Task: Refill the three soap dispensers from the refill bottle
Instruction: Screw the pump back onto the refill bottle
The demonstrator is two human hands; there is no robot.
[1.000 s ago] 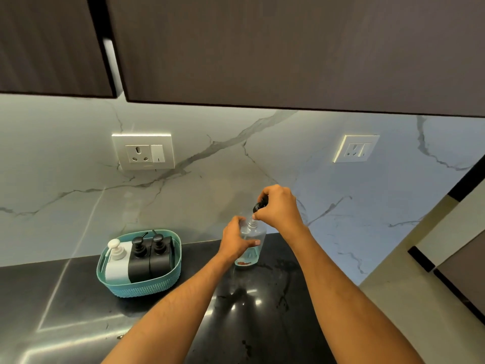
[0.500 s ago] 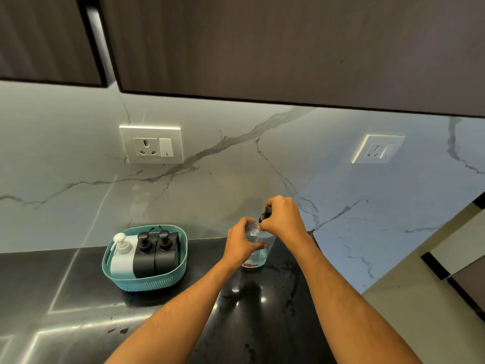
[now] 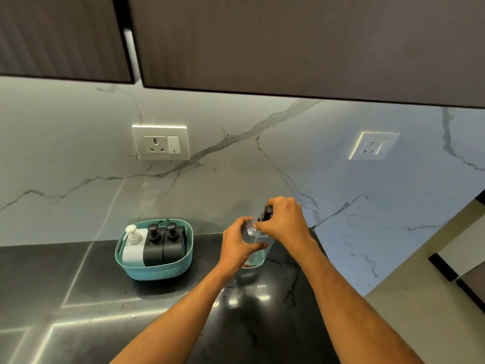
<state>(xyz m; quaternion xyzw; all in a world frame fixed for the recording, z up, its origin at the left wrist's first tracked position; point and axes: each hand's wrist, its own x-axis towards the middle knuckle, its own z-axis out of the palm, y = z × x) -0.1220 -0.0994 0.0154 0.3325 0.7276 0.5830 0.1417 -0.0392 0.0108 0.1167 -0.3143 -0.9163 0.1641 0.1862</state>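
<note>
The left hand (image 3: 240,244) is wrapped round the body of the clear bottle (image 3: 258,254), fingers curled across its front, which looks meant to keep it from turning or tipping on the counter (image 3: 78,279). The right hand (image 3: 284,222) grips from above, fingertips pinched at the bottle's neck around the black pump top (image 3: 265,214); that hold suits twisting the top off or on, though which way cannot be told. The bottle stands upright on the counter, close to the wall (image 3: 236,174), and holds a shallow layer of pale liquid at the bottom. Whether it is the refill bottle or a further dispenser is not clear; I take it for the refill bottle being opened.

Left of the bottle, near but apart from it, a teal basket (image 3: 157,271) sits on the counter. In it stand three dispensers in a row: a white one (image 3: 132,252) farthest from the bottle, then two black ones (image 3: 153,249) (image 3: 174,245), all with pumps on, so none is ready to receive soap.

Above and left of the bottle a socket (image 3: 160,142) is set in the wall; a second socket (image 3: 374,146) lies above and to its right. Cabinets (image 3: 288,43) hang overhead. Nothing lies between bottle and basket, but the basket's wall and the tight packing may hamper unscrewing the dispensers in place.
</note>
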